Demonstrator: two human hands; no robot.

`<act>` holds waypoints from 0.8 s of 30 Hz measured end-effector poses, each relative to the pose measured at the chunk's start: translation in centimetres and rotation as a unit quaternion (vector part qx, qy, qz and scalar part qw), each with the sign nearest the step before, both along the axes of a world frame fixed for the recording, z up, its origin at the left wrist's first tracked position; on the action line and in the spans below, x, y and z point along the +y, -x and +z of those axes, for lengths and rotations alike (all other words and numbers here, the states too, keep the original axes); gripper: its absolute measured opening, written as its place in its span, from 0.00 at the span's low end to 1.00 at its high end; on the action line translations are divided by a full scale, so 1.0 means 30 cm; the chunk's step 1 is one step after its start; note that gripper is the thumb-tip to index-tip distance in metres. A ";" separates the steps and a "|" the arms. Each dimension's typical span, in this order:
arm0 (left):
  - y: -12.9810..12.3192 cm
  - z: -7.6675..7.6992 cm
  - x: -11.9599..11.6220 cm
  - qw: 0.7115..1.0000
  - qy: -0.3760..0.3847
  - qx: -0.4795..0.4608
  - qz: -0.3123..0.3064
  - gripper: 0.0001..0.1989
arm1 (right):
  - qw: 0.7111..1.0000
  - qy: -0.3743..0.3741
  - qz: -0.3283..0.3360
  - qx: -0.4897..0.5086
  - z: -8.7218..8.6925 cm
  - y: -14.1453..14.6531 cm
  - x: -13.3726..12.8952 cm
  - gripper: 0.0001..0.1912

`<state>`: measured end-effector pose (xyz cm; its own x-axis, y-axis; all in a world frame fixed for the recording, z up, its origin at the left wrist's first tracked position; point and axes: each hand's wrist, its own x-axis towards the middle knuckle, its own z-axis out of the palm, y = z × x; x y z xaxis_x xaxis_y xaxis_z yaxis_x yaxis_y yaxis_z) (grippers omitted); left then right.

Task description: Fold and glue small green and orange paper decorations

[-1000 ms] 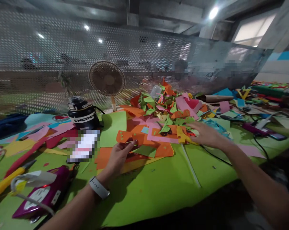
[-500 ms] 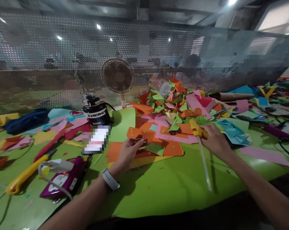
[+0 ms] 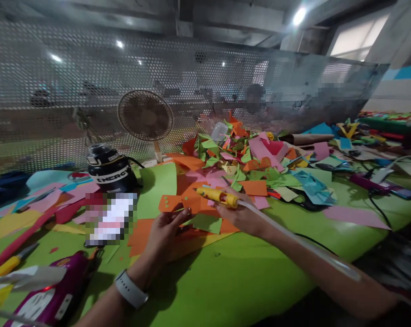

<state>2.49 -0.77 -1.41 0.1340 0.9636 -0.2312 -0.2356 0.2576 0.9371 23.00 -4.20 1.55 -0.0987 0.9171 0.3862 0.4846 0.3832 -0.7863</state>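
Left hand point(image 3: 165, 230) grips the near edge of an orange paper piece point(image 3: 168, 203) between thumb and fingers; the piece extends just beyond the fingertips. Right hand point(image 3: 242, 219) holds a yellow glue gun point(image 3: 219, 198), nozzle pointing left, near the left hand. A clear glue stick point(image 3: 276, 223) trails right from it. Dark bottle point(image 3: 110, 170) stands at far left.
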 end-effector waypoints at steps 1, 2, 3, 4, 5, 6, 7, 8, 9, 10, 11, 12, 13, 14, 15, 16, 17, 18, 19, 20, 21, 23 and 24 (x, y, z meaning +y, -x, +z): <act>0.001 0.000 0.001 1.000 -0.006 0.006 -0.002 0.18 | 1.000 -0.003 0.018 0.002 -0.001 0.020 -0.003 0.03; 0.002 -0.001 0.001 1.000 -0.010 0.010 -0.004 0.19 | 1.000 -0.008 0.030 0.002 -0.001 0.032 -0.004 0.05; 0.002 -0.002 0.001 1.000 -0.010 0.012 -0.004 0.20 | 0.999 -0.012 0.037 -0.004 -0.004 0.037 -0.005 0.07; 0.002 -0.003 0.000 1.000 -0.009 0.014 -0.006 0.20 | 0.999 -0.017 0.043 -0.006 -0.010 0.037 -0.004 0.08; 0.002 -0.005 0.000 1.000 -0.008 0.013 -0.007 0.21 | 0.999 -0.019 0.050 -0.009 -0.018 0.033 -0.004 0.09; 0.001 -0.006 0.000 1.000 -0.009 0.012 -0.010 0.21 | 0.998 -0.020 0.056 -0.013 -0.029 0.029 -0.004 0.10; 0.000 -0.008 0.000 1.000 -0.013 0.011 -0.014 0.20 | 0.997 -0.025 0.064 -0.020 -0.041 0.024 -0.004 0.10; 0.000 -0.009 0.000 1.000 -0.018 0.012 -0.018 0.20 | 0.996 -0.031 0.073 -0.029 -0.052 0.021 -0.004 0.10; 0.000 -0.010 0.000 0.999 -0.023 0.013 -0.022 0.20 | 0.996 -0.036 0.080 -0.036 -0.062 0.020 -0.005 0.10; 0.000 -0.011 -0.001 0.999 -0.026 0.013 -0.026 0.20 | 0.995 -0.040 0.085 -0.043 -0.070 0.020 -0.006 0.10; 0.001 -0.011 -0.001 0.999 -0.027 0.010 -0.029 0.20 | 0.994 -0.043 0.087 -0.046 -0.074 0.022 -0.007 0.10; 0.001 -0.010 -0.003 0.999 -0.028 0.005 -0.031 0.20 | 0.994 -0.044 0.087 -0.047 -0.076 0.025 -0.008 0.10; 0.002 -0.009 -0.004 0.999 -0.029 -0.002 -0.033 0.20 | 0.994 -0.045 0.085 -0.046 -0.076 0.028 -0.009 0.10; 0.002 -0.008 -0.006 0.999 -0.031 -0.008 -0.035 0.20 | 0.994 -0.046 0.084 -0.047 -0.074 0.030 -0.011 0.11; 0.003 -0.006 -0.008 0.999 -0.035 -0.012 -0.039 0.19 | 0.994 -0.048 0.084 -0.048 -0.071 0.032 -0.013 0.11; 0.003 -0.005 -0.010 0.998 -0.040 -0.012 -0.042 0.18 | 0.994 -0.049 0.086 -0.051 -0.067 0.032 -0.015 0.11; 0.003 -0.004 -0.011 0.998 -0.046 -0.012 -0.045 0.17 | 0.993 -0.049 0.089 -0.054 -0.065 0.031 -0.017 0.11; 0.003 -0.003 -0.012 0.998 -0.049 -0.010 -0.047 0.17 | 0.993 -0.048 0.091 -0.056 -0.064 0.029 -0.018 0.11; 0.002 -0.003 -0.013 0.997 -0.052 -0.009 -0.048 0.16 | 0.993 -0.048 0.091 -0.055 -0.066 0.027 -0.018 0.12; 0.002 -0.004 -0.012 0.998 -0.052 -0.010 -0.047 0.16 | 0.993 -0.048 0.090 -0.055 -0.069 0.024 -0.018 0.12; 0.001 -0.005 -0.012 0.998 -0.051 -0.011 -0.045 0.16 | 0.993 -0.048 0.088 -0.054 -0.075 0.021 -0.016 0.12; -0.001 -0.006 -0.009 0.998 -0.050 -0.017 -0.041 0.17 | 0.994 -0.053 0.084 -0.054 -0.089 0.015 -0.010 0.11; -0.003 -0.006 -0.009 0.998 -0.052 -0.019 -0.038 0.18 | 0.993 -0.056 0.083 -0.055 -0.097 0.013 -0.007 0.11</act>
<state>2.57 -1.03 -1.60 0.2148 0.9687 -0.1244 -0.2541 0.1785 0.9506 22.60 -4.41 -1.35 -0.2916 0.8369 0.4632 0.4886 0.5466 -0.6801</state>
